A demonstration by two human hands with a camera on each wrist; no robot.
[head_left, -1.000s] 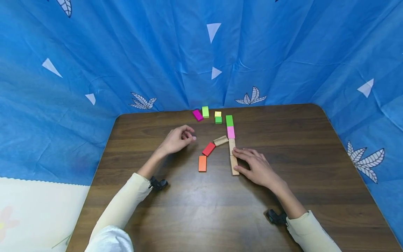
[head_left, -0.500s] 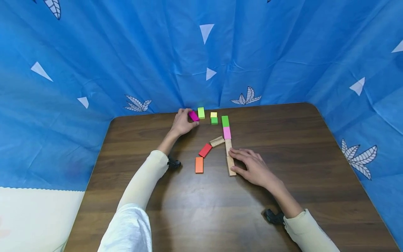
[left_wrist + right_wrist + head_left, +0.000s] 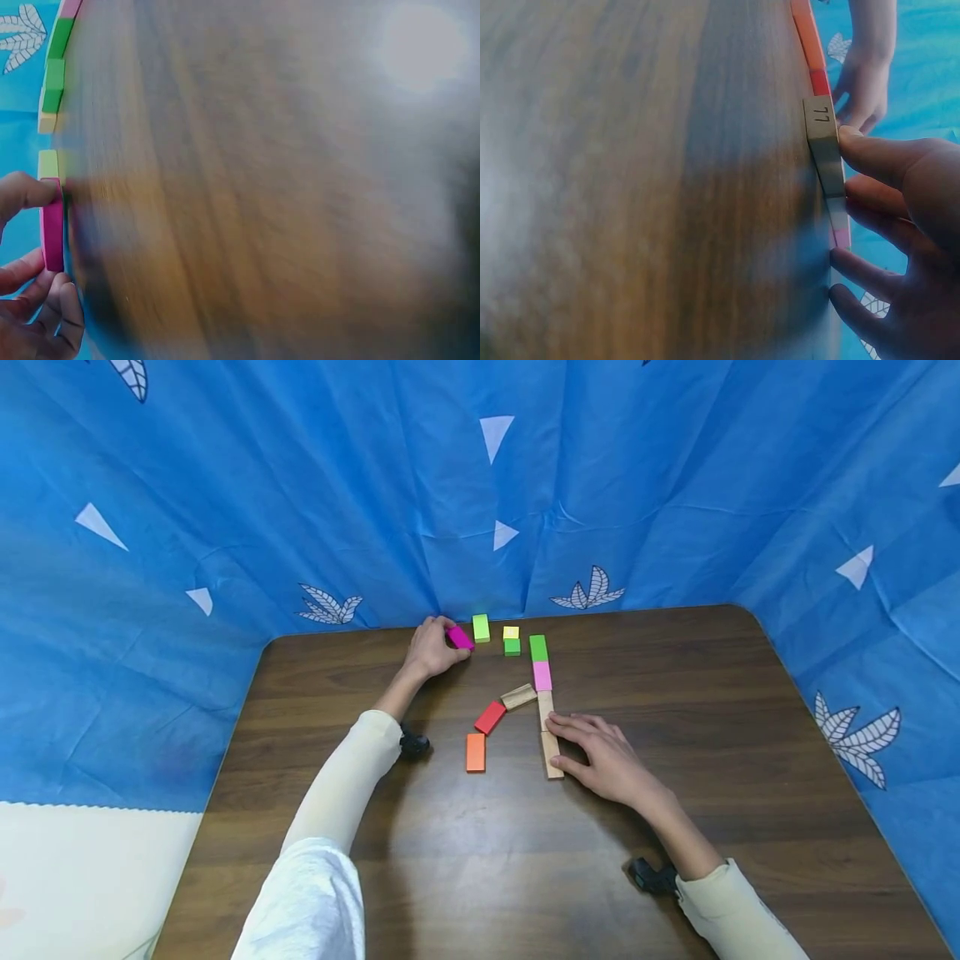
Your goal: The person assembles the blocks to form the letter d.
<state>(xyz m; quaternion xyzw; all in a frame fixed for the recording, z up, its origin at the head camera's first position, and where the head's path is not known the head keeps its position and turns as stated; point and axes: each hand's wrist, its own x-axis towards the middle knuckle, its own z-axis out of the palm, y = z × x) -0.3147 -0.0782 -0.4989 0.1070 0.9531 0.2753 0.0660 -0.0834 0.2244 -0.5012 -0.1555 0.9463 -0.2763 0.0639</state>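
At the far edge, my left hand (image 3: pixel 431 647) pinches a magenta block (image 3: pixel 460 638) by its ends, thumb at one end and a finger at the other. The left wrist view shows the same magenta block (image 3: pixel 52 225) between them. My right hand (image 3: pixel 603 760) rests its thumb and fingers along the right side of two plain wooden blocks (image 3: pixel 552 756) lying end to end. In the right wrist view the nearer wooden block (image 3: pixel 823 139) bears a printed number. Beyond these, in the same row, lie a pink block (image 3: pixel 542 676) and a green block (image 3: pixel 538 647).
Left of the row, an orange block (image 3: pixel 476 752), a red block (image 3: pixel 491 717) and a grooved wooden block (image 3: pixel 518 697) form a curve. A lime block (image 3: pixel 481 628), a yellow block (image 3: pixel 511 632) and a small green block (image 3: pixel 512 647) stand near the blue curtain (image 3: pixel 420 485).
My left hand has moved forward to the far edge and taken hold of the magenta block, which has shifted slightly left, away from the lime one. The right hand has stayed by the wooden blocks.
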